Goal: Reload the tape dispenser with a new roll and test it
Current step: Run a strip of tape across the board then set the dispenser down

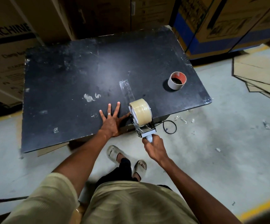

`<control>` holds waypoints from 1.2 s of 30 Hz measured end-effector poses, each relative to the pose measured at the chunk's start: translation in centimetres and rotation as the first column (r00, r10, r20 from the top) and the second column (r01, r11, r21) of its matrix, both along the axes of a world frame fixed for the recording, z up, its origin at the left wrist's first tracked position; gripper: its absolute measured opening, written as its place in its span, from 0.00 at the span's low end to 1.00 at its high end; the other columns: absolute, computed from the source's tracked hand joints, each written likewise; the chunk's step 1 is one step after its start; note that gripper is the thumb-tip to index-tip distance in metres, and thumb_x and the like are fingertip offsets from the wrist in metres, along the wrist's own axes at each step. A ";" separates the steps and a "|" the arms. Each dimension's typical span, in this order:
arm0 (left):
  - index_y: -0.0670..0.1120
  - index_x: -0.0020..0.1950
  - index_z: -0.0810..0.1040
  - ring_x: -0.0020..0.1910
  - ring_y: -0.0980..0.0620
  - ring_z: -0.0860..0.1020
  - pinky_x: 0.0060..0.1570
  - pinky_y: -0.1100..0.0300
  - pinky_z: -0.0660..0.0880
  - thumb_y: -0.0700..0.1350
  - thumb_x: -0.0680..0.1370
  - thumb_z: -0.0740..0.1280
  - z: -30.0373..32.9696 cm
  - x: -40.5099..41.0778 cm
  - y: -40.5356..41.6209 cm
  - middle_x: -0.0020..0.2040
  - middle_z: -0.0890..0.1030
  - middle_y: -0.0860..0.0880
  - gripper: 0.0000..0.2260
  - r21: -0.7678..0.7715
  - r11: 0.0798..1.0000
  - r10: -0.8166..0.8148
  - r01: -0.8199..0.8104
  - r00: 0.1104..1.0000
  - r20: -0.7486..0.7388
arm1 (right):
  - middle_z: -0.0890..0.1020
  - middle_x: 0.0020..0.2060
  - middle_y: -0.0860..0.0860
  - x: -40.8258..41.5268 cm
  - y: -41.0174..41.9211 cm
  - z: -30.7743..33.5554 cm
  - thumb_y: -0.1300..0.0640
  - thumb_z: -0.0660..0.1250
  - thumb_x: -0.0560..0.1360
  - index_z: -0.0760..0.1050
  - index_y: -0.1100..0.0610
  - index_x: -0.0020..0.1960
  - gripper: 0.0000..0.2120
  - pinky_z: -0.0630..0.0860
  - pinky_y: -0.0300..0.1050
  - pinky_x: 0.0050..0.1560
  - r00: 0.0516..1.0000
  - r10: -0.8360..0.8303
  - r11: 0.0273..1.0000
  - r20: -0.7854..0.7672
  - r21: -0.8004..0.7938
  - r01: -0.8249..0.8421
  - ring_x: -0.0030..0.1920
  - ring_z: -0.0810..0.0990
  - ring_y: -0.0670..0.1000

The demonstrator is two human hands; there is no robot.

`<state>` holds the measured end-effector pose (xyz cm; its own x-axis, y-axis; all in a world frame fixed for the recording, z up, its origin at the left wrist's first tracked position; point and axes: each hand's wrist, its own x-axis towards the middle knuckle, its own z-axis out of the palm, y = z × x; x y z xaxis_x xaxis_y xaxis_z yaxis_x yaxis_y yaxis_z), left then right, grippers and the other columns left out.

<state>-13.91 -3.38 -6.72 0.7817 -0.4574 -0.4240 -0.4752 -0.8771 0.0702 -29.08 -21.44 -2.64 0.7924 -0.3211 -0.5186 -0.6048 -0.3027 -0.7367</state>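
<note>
Head view: tape dispenser handle toward person, roll end away.

Head view, looking steeply down, close

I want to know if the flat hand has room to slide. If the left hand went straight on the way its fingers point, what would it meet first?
Probably only bare table: the left hand points up and slightly right, so the clear tape strip seems to lie just right of that line, though it runs close.
</note>
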 end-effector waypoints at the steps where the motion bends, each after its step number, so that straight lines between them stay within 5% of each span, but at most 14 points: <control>1: 0.72 0.78 0.47 0.77 0.32 0.30 0.69 0.21 0.41 0.65 0.76 0.67 0.0 0.0 0.0 0.78 0.24 0.51 0.37 -0.001 1.000 0.007 -0.007 1.000 0.011 | 0.77 0.28 0.52 -0.1 0.1 -0.1 0.54 0.65 0.72 0.70 0.55 0.34 0.10 0.72 0.49 0.30 1.000 0.004 1.000 0.008 -0.005 -0.004 0.28 0.73 0.52; 5: 0.69 0.79 0.49 0.79 0.31 0.35 0.70 0.22 0.42 0.71 0.76 0.58 1.2 -0.1 -0.1 0.81 0.30 0.49 0.34 0.014 1.000 -0.019 0.019 1.000 0.002 | 0.75 0.27 0.50 -0.2 0.3 -0.5 0.53 0.66 0.73 0.70 0.54 0.34 0.11 0.71 0.48 0.30 1.000 -0.024 0.999 0.008 0.027 0.023 0.28 0.72 0.52; 18: 0.73 0.76 0.38 0.79 0.31 0.37 0.71 0.22 0.47 0.66 0.78 0.63 2.7 0.7 -0.8 0.81 0.31 0.49 0.37 0.075 0.997 0.011 -0.004 0.996 -0.091 | 0.75 0.27 0.48 -3.4 0.2 -1.6 0.56 0.67 0.73 0.71 0.53 0.33 0.10 0.70 0.45 0.29 0.998 -0.053 0.998 -0.034 0.015 0.054 0.27 0.72 0.50; 36: 0.76 0.74 0.37 0.80 0.31 0.40 0.69 0.21 0.50 0.66 0.75 0.68 2.5 1.4 -1.0 0.82 0.32 0.50 0.42 0.071 0.997 0.015 -0.008 0.994 -0.109 | 0.78 0.29 0.51 -4.4 0.4 -2.2 0.57 0.69 0.73 0.74 0.57 0.38 0.08 0.72 0.43 0.27 0.996 -0.070 0.998 -0.062 -0.009 0.070 0.28 0.75 0.51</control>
<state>-12.56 -4.35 -4.18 0.7340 -0.4145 -0.5379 -0.4580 -0.8870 0.0585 -33.49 -21.07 -4.80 0.7344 -0.3780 -0.5637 -0.6689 -0.2627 -0.6953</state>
